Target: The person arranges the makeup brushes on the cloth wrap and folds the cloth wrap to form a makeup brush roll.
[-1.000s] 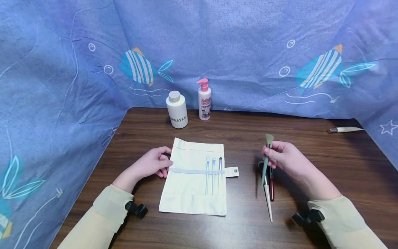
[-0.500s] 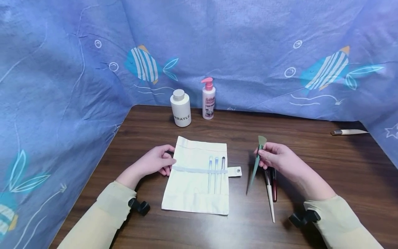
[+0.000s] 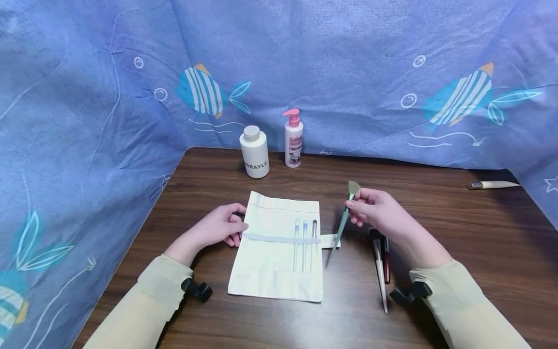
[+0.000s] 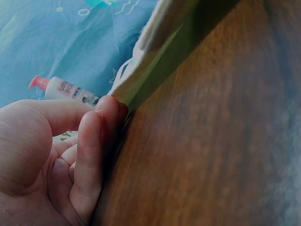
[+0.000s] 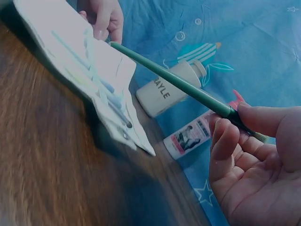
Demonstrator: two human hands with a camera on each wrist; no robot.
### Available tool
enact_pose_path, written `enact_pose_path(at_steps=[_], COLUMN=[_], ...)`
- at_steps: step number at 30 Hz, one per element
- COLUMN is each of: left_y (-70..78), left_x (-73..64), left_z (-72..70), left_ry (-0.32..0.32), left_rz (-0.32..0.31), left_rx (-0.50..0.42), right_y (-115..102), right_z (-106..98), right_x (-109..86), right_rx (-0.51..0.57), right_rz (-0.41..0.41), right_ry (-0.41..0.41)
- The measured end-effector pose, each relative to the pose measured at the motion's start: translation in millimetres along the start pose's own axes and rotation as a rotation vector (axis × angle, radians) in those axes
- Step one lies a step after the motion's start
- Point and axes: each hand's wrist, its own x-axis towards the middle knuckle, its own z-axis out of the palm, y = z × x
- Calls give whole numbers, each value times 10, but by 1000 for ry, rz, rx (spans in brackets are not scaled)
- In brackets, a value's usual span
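Observation:
A cream cloth brush roll lies unfolded on the table, with three slim makeup brushes upright under its grey elastic band. My left hand pinches the roll's left edge between thumb and finger; the left wrist view shows the lifted cloth there. In my right hand a green makeup brush is pinched near its bristles, which point up. Its handle slants down to the left, in front of the roll's snap tab. The right wrist view shows the green handle running toward the roll.
Right of the roll lie a brush with a pale handle and a dark red brush. Another pale-handled brush is at the far right. A white bottle and a pink-topped pump bottle stand at the back, before a blue curtain.
My right hand has carried the green brush left and slightly up, away from the two brushes on the table toward the roll. My left hand keeps its place on the roll's edge.

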Motion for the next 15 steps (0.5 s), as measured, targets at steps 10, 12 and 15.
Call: enact_pose_path(at_steps=[10,12,15], left_y=[-3,-5,-7], left_x=[-7,-9,-5], left_z=[12,13,12], left_ry=[0,-1,-1], left_rz=[2,8,12], left_rx=[-3,-4,-4], right_y=[-84,-81,-68], right_z=[131,161,202], right_x=[75,96,131], right_rx=[40,44,57], right_rz=[-24,-24,-36], right_ry=[-39,-37,-41])
